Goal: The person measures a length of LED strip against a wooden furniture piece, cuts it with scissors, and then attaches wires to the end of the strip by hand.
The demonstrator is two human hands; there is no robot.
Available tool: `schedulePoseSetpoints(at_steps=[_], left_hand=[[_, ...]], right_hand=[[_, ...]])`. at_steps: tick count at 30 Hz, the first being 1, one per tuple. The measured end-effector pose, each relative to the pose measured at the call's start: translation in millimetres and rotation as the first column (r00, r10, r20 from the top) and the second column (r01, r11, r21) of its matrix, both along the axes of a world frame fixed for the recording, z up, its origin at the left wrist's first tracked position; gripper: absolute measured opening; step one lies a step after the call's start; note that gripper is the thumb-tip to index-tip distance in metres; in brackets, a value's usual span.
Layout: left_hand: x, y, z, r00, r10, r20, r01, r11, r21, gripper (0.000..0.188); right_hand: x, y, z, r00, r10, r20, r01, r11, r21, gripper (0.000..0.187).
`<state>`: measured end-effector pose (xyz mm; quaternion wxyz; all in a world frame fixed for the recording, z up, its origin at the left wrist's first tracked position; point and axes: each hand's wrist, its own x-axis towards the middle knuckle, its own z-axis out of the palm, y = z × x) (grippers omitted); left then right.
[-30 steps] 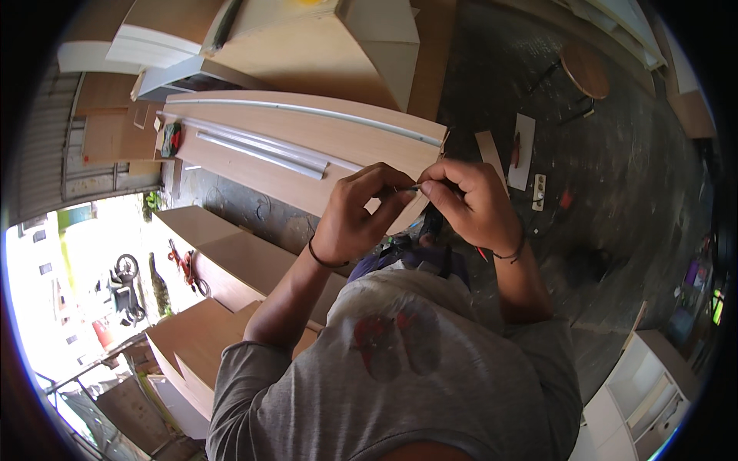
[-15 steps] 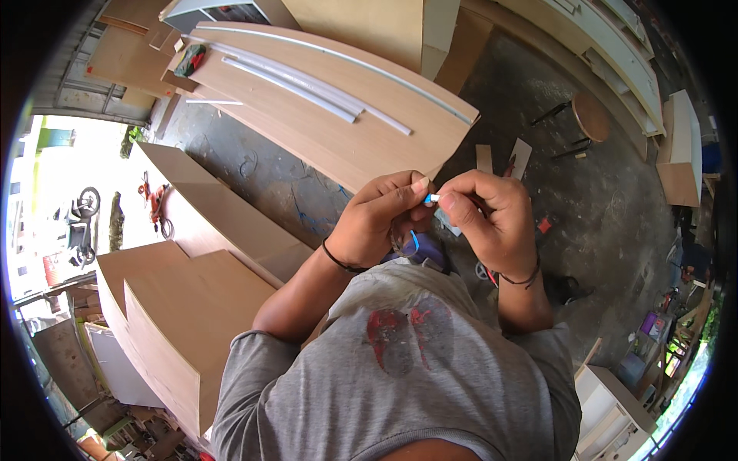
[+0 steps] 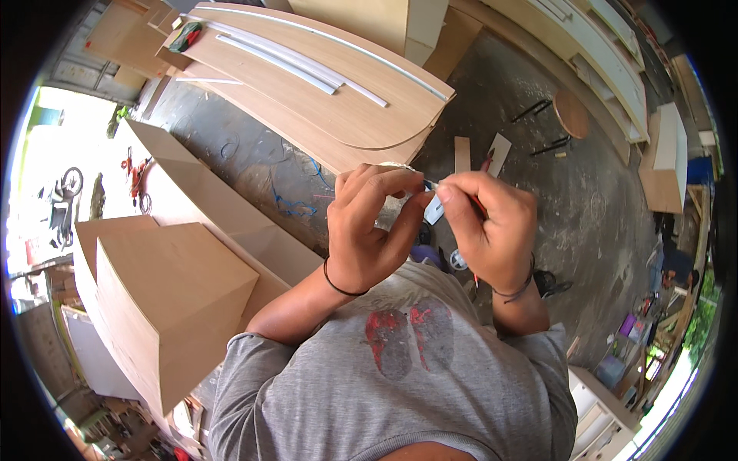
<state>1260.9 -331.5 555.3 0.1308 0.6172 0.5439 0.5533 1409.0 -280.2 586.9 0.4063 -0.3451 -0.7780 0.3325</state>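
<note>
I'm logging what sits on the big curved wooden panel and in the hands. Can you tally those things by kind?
Long white strips on the curved panel: 3
Red and green tool at the panel's far corner: 1
Thin small piece pinched between left hand and right hand: 1
Total: 5

I see no screens or signs, only one small white tag [image 3: 435,207] with a blue edge, just beneath my fingertips.
</note>
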Motion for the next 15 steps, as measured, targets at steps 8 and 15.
schedulePoseSetpoints(at_steps=[8,15], left_hand=[[58.4,-6.0,-6.0,0.994,-0.022,0.104,0.012,0.995,0.097,0.029],[101.3,-4.7,-4.4,0.979,0.112,0.169,-0.130,0.987,0.095,0.026]], right_hand=[[59.6,3.3,-6.3,0.994,0.103,-0.023,-0.098,0.982,0.161,0.010],[94.4,9.5,-3.9,0.984,0.169,0.056,-0.177,0.946,0.270,0.012]])
